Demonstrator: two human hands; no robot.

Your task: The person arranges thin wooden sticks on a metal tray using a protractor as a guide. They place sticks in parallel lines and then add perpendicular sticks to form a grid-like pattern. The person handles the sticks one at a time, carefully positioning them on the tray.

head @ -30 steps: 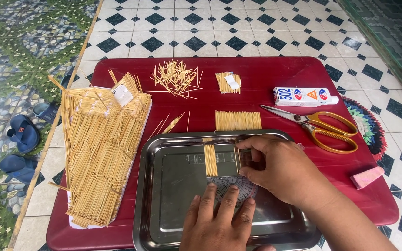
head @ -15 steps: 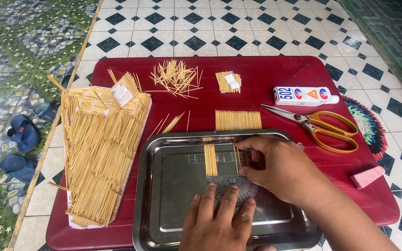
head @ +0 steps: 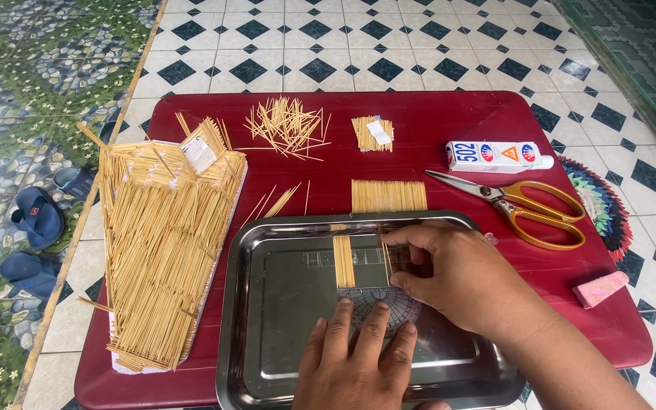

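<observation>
I am pressing my left hand (head: 358,361) flat on a clear protractor (head: 377,305) that is lying inside the steel tray (head: 267,319), my fingers spread and fanned over its curved edge. My right hand (head: 449,277) is reaching in from the right side of the tray, thumb and forefinger pinching a single toothpick (head: 386,262) and holding it upright just beside a small glued row of toothpicks (head: 343,261), which is lying in the tray's far half, close to its far rim. The tray is sitting at the near edge of the red table (head: 449,114). Just beyond its far rim a wider flat row of toothpicks (head: 389,196) is resting on the table. Along the table's left edge a big heap of toothpicks (head: 165,235) is spilling over white paper. Toward the far edge a loose scatter of sticks (head: 286,127) and a small bundle (head: 373,134) are lying. Near the right edge a glue tube (head: 495,156), yellow-handled scissors (head: 525,205) and a pink eraser (head: 600,289) are lying apart from one another.
</observation>
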